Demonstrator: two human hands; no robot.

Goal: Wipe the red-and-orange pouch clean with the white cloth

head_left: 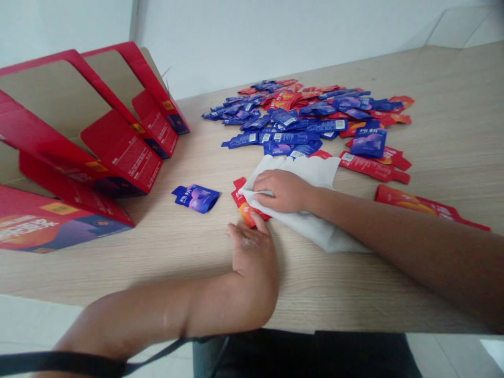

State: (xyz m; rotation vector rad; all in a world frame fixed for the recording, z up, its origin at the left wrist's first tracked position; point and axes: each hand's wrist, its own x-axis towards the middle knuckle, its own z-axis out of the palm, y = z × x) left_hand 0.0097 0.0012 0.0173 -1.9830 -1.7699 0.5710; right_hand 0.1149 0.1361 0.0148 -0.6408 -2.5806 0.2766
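Observation:
A white cloth [311, 170] is bunched in my right hand [282, 190], whose fingers close on it and press it over a red-and-orange pouch [244, 209]. My left hand [254, 247] holds the near edge of that pouch against the table, fingers bent; its right part lies under the cloth. To the left, a single blue pouch [197, 198] with purple fruit printed on it lies flat. Behind the cloth spreads a large heap of blue and red pouches [291, 118]. Another red pouch [417, 202] lies partly behind my right forearm.
Several open red cardboard boxes [118, 152] stand in a row on the left, flaps up. The pale wooden table [177, 262] meets a white wall [275, 37] at the back. A clear panel [457, 26] leans at the far right.

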